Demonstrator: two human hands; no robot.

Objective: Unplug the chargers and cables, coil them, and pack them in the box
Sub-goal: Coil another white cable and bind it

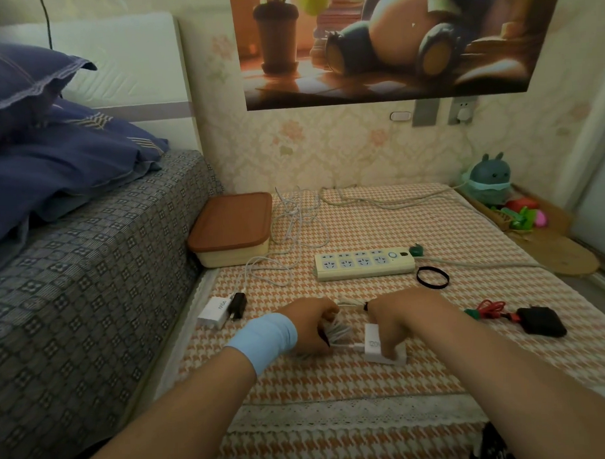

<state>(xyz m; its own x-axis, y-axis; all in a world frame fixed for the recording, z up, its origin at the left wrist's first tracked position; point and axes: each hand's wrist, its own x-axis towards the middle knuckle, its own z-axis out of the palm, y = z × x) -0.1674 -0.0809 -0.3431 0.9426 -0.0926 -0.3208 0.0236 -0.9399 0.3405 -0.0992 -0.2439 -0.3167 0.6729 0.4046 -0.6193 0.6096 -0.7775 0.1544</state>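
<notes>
My left hand [309,327] grips a coiled white cable [339,332] low over the checked mat. That cable runs into a white 120W charger [375,347], on which my right hand [398,320] rests with curled fingers; a small black band shows by its fingertips. A white 90W charger [213,311] and a black plug [238,305] lie to the left, tied to a loose white cable [294,229]. The cream box with a brown lid [232,228] sits shut at the back left. A cream power strip [364,264] lies in the middle with nothing plugged in.
A black hair band [432,277] lies right of the strip. A black charger [541,321] with a coiled red cable [490,309] sits at the right. The bed [73,271] borders the mat on the left. A plush toy [489,180] stands at the far right.
</notes>
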